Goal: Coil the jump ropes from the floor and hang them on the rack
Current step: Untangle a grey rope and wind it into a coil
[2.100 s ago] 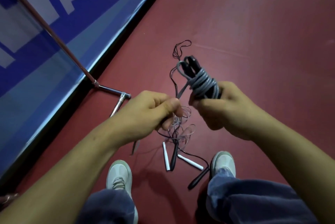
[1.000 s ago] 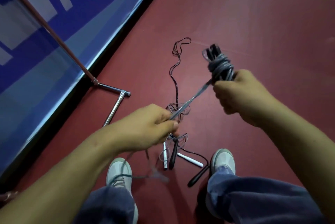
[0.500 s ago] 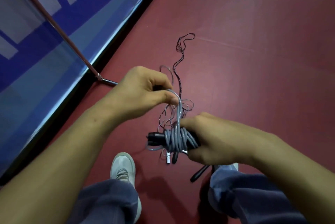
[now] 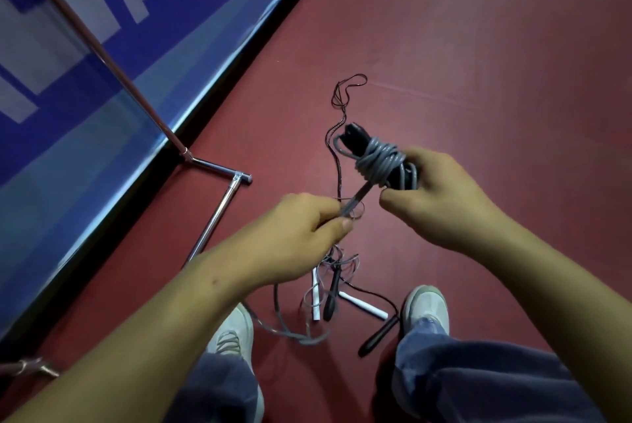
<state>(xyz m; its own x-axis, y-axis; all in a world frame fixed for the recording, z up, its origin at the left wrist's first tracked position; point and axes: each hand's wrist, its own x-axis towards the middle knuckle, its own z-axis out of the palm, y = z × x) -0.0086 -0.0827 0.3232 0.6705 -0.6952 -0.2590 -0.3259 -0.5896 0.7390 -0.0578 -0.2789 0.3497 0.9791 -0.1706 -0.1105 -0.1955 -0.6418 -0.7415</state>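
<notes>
- Right hand (image 4: 441, 200) clasps the grey jump rope bundle (image 4: 379, 162), centre frame, raised again since a moment ago.
- Left hand (image 4: 294, 238) pinches its taut tail; probably one more wrap added.

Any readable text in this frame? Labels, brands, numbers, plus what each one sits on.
Nothing can be read here.
Banner: white block shapes, possibly parts of large characters, cropped by the frame; unreadable.
Coil, white handle, black handle, shoe: no print visible.
</notes>
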